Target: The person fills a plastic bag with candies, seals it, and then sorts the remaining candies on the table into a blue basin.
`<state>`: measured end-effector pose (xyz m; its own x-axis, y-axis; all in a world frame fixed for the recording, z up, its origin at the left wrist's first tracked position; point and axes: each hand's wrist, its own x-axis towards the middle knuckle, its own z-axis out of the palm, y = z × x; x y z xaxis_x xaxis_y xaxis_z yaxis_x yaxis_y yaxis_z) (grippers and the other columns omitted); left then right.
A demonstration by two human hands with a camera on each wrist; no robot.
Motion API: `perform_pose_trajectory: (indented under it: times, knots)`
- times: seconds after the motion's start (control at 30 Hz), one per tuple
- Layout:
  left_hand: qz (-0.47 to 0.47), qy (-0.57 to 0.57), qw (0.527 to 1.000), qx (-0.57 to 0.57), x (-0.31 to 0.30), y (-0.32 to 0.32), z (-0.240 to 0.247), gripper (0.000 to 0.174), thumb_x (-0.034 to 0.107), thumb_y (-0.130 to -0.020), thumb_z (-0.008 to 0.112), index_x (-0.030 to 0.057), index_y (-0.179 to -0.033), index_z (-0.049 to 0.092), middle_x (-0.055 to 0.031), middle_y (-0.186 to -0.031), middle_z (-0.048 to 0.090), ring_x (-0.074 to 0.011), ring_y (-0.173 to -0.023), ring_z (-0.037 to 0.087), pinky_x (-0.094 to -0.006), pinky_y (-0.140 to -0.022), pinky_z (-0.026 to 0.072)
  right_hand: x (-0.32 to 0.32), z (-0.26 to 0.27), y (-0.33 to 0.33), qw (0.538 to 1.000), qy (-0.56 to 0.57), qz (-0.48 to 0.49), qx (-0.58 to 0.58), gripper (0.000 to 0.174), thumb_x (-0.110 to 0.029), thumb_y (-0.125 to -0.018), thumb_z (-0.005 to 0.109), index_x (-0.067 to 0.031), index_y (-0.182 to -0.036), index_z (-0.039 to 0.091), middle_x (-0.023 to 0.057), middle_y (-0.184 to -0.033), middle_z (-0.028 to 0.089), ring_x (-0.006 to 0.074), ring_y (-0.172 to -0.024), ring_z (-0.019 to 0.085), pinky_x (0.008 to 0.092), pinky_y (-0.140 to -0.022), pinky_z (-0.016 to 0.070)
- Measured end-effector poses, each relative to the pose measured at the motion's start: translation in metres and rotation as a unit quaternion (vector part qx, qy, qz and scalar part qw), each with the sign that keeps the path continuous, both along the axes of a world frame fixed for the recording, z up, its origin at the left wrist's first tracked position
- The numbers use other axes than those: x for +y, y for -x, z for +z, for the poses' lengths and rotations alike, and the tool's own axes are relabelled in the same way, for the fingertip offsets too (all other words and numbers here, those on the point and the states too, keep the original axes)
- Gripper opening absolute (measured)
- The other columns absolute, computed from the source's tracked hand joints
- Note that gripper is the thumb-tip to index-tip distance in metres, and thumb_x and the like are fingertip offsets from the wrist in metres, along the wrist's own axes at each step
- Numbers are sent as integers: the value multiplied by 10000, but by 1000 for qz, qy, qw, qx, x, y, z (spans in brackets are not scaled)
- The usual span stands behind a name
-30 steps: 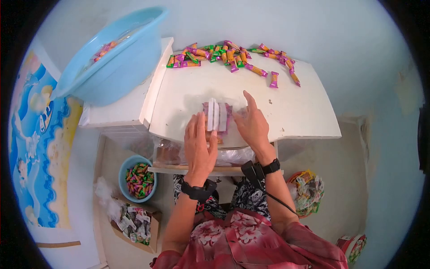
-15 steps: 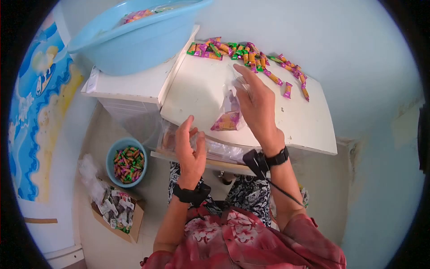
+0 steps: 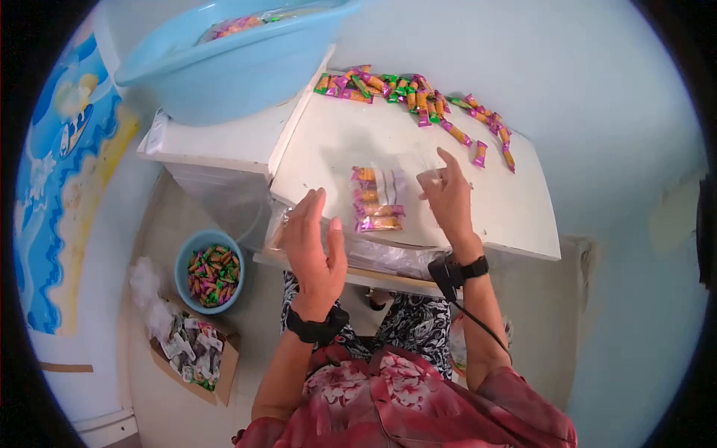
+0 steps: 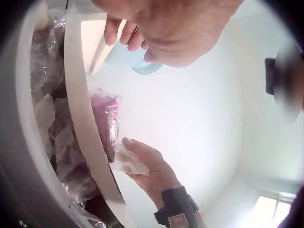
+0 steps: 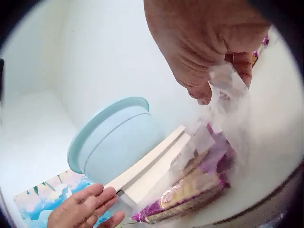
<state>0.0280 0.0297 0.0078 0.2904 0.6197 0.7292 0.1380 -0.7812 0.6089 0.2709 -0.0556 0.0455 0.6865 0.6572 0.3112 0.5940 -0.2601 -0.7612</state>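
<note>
A clear plastic bag (image 3: 379,207) with several purple-and-orange wrapped snack sticks in a row lies at the front of the white desktop (image 3: 493,216). White stripes run across its upper part. My right hand (image 3: 450,201) pinches the bag's loose plastic end between thumb and fingers; the right wrist view shows that film (image 5: 223,90) bunched at the fingertips. To the left of the bag, my left hand (image 3: 315,250) hovers by the desk's front edge, fingers extended and thumb apart, holding nothing. From the left wrist, the packed bag (image 4: 105,121) appears just beyond the desk edge.
Loose wrapped snacks (image 3: 418,97) are spread along the back of the desk. A large blue basin (image 3: 224,82) stands on the raised left cabinet. Below are an open drawer with plastic film (image 3: 385,255), a small snack-filled basin (image 3: 244,269) and a cardboard box (image 3: 224,381).
The bag was lifted upright by the right hand, then laid down flat with its snack row facing up. My left hand has come off the bag and moved left. The head view has shifted.
</note>
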Motion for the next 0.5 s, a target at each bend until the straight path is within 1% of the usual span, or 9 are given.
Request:
perform_pose_trajectory:
  times: [0.03,0.13,0.17,0.23,0.27,0.3,0.4,0.5]
  knots:
    - [-15,8,999,33,-3,-4,4,481,101,-1003,632,-17,-1462,543,-198,-1478,576,-406,-1409,515,-535,-1165,400,-6,-5,1,1000,2,-9,2,647,-155,-944,756,-29,-1511,471,141,-902,747,269,-662,711,411,-664,548]
    - [-19,-66,985,155,-13,-21,23,506,183,-1053,592,12,-1522,515,-174,-1596,481,-390,-1510,411,-511,-1219,359,-19,-23,-6,999,-9,-41,-10,641,-140,-938,755,-42,-1510,482,127,-889,747,266,-683,718,396,-671,551]
    - [-21,-89,975,203,-17,-27,28,565,256,-1058,586,25,-1562,478,-143,-1656,417,-371,-1575,304,-546,-1261,284,-23,-27,-9,999,-15,-34,15,639,-135,-935,756,-47,-1508,487,126,-896,748,266,-687,717,392,-673,553]
    - [-42,-115,964,237,-19,-40,32,603,283,-1050,600,31,-1579,457,-147,-1677,384,-367,-1587,280,-573,-1272,245,-30,-29,-11,997,-31,-20,65,634,-125,-929,756,-56,-1505,499,124,-909,749,268,-695,716,386,-679,555]
    - [-54,-129,957,253,-18,-47,34,622,296,-1046,608,34,-1587,447,-149,-1687,368,-364,-1593,268,-586,-1278,226,-32,-31,-12,997,-33,-16,66,632,-122,-926,757,-59,-1502,505,124,-915,748,264,-703,716,383,-683,557]
    - [-64,-132,952,267,-15,-54,35,674,351,-1041,618,36,-1604,422,-151,-1712,324,-351,-1610,228,-611,-1280,191,-32,-34,-13,997,-36,-13,66,630,-119,-923,757,-63,-1500,511,123,-920,748,260,-712,716,380,-687,559]
    - [-66,-163,940,292,-4,-70,37,722,401,-1024,637,27,-1602,419,-166,-1704,339,-359,-1600,254,-608,-1274,206,-33,-42,-17,996,-54,-6,70,617,-118,-914,761,-68,-1484,531,127,-931,745,258,-730,714,380,-701,563]
    - [-89,-130,913,375,15,-85,10,773,442,-1006,658,14,-1600,412,-180,-1685,373,-376,-1585,284,-610,-1260,239,-37,-47,-15,996,-65,5,56,582,-123,-910,763,-62,-1452,560,136,-923,739,268,-753,715,387,-712,566]
